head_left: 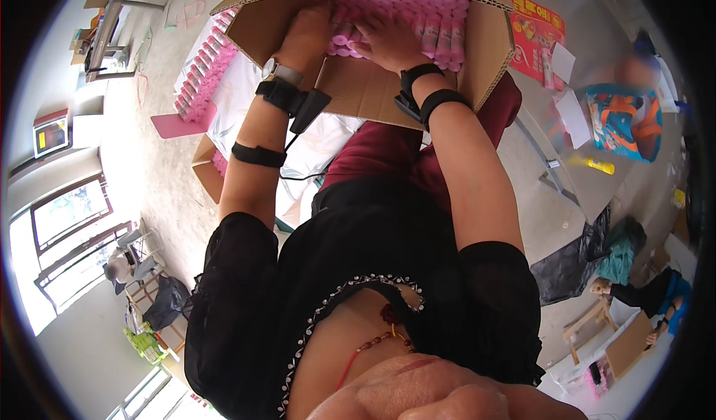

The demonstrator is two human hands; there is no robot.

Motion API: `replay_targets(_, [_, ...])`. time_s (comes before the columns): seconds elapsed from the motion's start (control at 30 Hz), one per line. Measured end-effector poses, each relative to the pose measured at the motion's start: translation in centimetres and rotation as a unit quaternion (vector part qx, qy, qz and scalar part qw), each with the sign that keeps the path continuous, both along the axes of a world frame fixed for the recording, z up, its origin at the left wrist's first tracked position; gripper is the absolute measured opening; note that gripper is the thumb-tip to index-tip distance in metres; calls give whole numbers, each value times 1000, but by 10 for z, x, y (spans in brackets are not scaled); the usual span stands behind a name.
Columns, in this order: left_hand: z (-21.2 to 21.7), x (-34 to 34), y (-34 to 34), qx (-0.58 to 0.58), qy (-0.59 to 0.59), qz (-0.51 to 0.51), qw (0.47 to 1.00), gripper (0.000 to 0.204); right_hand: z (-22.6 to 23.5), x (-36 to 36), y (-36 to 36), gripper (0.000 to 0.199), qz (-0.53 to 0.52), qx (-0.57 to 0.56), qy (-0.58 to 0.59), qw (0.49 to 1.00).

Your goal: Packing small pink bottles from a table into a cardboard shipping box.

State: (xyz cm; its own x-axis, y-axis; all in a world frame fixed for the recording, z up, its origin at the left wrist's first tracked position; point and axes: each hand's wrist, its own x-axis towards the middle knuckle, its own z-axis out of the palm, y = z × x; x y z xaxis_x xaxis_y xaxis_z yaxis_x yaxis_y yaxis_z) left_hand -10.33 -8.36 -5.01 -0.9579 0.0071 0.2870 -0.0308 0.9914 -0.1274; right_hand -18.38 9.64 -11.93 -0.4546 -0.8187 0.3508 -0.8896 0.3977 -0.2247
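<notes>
A cardboard box [358, 92] stands open in front of me, packed with rows of pink capped tubes [440, 36]. My right hand [391, 43] reaches in over the front rows, fingers spread and resting on the tubes. At the left inner wall of the box is my left hand [308, 29]; its fingertips are lost in shadow beside the tubes, so its grip is unclear. One tube [341, 38] leans out of line between the two hands. Straps with dark devices circle both wrists and forearms.
More pink tubes [198, 96] stand in rows at the left, by a pink flap [183, 124]. On the table at the right are a red printed sheet [538, 36], a blue and orange bag [626, 122] and a yellow tube [600, 166]. Another person [656, 293] handles cardboard far right.
</notes>
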Motion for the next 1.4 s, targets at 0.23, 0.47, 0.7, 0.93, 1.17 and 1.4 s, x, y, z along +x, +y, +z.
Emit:
replay_targets(0.23, [-35,0,-4,84,-88,-61,991,24,1,0,-4,59,-10,18,-2,1000])
replay_targets(0.47, [-35,-2,2,53,-151,-52,986,18,8,3,-2,50,3,4,-1,1000])
replay_targets(0.7, [-39,10,15,-2,4,-79,997,26,6,2,-3,41,31,-30,22,999])
replay_targets(0.93, [-28,10,23,114,-158,11,981,46,24,2,-1,35,70,-15,-56,996])
replay_targets(1.17, [-33,19,55,116,-45,103,987,48,8,-9,-9,41,2,21,-94,995])
replay_targets(1.4, [-50,38,63,119,98,93,984,61,29,-10,-51,43,24,-66,-272,960])
